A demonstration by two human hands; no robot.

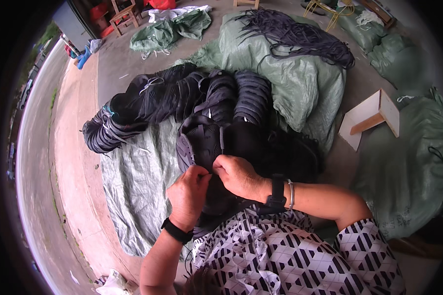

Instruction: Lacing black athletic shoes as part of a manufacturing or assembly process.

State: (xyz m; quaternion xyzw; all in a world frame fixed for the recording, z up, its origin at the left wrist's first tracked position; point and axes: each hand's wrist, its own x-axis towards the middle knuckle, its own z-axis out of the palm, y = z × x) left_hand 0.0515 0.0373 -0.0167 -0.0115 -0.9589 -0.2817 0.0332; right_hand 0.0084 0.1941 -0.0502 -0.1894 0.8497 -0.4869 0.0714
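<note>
In front of me is a black shoe upper (pixel 200 140), its near end just under my fingers. My left hand (pixel 186 194) is closed in a pinch with thumb against forefinger; whatever lies between the tips is too dark and small to make out. Close to it on the right, my right hand (pixel 237 176) is also pinched, touching or almost touching the upper's dark edge. What these fingers hold cannot be told against the black. Behind the upper lie nested stacks of black shoe uppers (pixel 252 98), and another long stack (pixel 108 132) stretches to the left.
A pale green woven sheet (pixel 138 182) lies under the stacks. At the back, a bundle of dark laces (pixel 300 37) rests on a full green sack (pixel 310 83). On the right are a white board piece (pixel 374 118) and a large sack (pixel 408 167). A wooden chair (pixel 124 17) stands far left.
</note>
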